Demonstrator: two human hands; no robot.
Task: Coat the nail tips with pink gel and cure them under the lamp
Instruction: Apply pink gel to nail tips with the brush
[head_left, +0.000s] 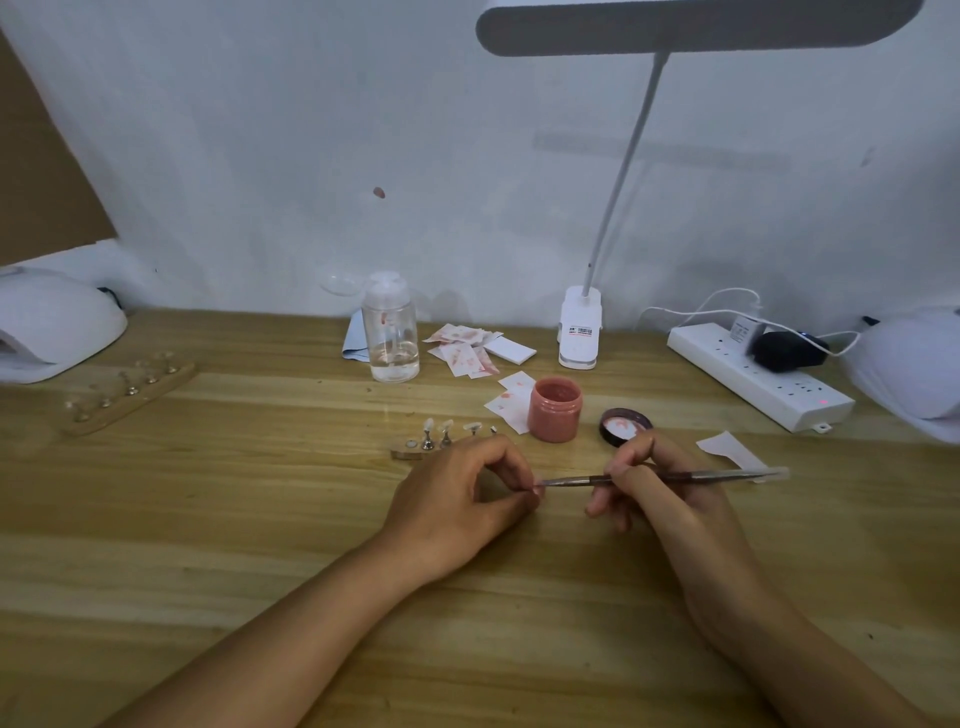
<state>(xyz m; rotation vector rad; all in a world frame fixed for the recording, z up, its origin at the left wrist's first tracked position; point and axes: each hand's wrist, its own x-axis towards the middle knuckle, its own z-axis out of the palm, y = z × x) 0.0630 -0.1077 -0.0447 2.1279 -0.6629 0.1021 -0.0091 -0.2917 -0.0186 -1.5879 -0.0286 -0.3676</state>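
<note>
My right hand (657, 493) grips a thin metal-handled brush (722, 474), held level with its tip pointing left. The tip meets a small nail tip pinched between thumb and fingers of my left hand (467, 493); that nail tip is mostly hidden by the fingers. Behind my left hand a small wooden stand (410, 449) carries several nail tips on metal holders (437, 434). An open jar of pink gel (555, 409) stands behind the hands, its dark lid (626, 426) lying beside it. A white curing lamp (52, 325) sits at the far left.
A second wooden stand with holders (130, 387) lies at the left. A clear pump bottle (390, 332), pink-stained paper wipes (467, 351), a desk lamp base (581, 332), a power strip (758, 376), a paper scrap (730, 449) and another white lamp (914, 364) line the back and right.
</note>
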